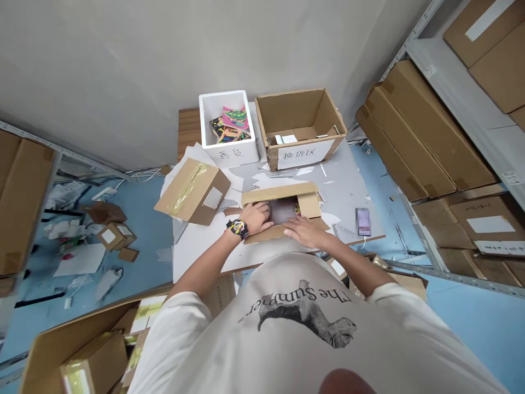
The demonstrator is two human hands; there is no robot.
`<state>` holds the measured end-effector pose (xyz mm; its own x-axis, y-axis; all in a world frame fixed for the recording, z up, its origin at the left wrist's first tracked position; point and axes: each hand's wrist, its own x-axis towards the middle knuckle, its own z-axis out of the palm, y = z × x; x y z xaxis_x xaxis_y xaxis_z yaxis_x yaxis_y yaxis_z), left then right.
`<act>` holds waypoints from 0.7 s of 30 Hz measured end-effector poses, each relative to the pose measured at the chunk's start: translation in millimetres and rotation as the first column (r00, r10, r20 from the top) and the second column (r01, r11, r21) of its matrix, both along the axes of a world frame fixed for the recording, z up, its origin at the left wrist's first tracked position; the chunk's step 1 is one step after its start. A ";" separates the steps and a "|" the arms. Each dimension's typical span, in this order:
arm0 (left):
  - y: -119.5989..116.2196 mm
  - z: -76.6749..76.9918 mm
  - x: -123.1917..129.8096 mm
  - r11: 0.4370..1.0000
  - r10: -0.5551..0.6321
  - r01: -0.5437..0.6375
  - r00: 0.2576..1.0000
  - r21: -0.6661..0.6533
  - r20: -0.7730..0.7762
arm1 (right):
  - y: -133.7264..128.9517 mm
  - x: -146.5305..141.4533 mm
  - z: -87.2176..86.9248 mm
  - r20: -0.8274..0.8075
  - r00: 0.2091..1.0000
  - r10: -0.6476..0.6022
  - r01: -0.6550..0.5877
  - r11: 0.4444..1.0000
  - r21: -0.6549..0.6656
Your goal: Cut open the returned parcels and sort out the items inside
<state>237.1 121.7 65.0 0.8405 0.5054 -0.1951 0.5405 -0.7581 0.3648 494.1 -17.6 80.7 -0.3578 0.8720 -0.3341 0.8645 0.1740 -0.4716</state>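
A small cardboard box [283, 192] lies on the table in front of me with its flaps folded up. Inside it a pale, greyish surface shows, and a colourful printed item [297, 207] peeks out at its right end; what that is I cannot make out. My left hand [255, 218], with a watch [238, 228] on its wrist, rests over the left end of the box, fingers stretched out. Against the near flap and rim lies my right hand [304, 231], flat with fingers extended. Neither hand visibly grips anything.
A taped carton [192, 191] sits left of the box. Behind stand a white foam bin [229, 156] with booklets and a larger labelled cardboard box [305, 153]. A phone [363, 222] with a cable lies right. Shelves of cartons [435, 137] flank the table.
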 end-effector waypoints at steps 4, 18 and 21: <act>9.8 22.7 -21.3 0.998 -0.005 -0.002 0.993 0.063 0.119 | 31.1 12.3 3.6 0.059 0.998 0.020 -0.023 0.998 0.050; -45.1 17.5 -60.6 0.915 0.400 -0.398 0.916 0.068 -0.031 | 14.2 81.2 -14.4 0.247 0.946 -0.209 0.118 0.934 0.336; -43.8 -1.4 -51.1 0.944 0.331 -0.331 0.944 0.013 0.003 | 24.6 74.9 -15.0 0.256 0.950 -0.179 0.083 0.935 0.346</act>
<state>185.9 77.8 63.6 0.6257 0.7575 -0.1862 0.7615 -0.5413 0.3566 569.0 7.1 65.7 -0.1666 0.9817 -0.0917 0.9778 0.1525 -0.1439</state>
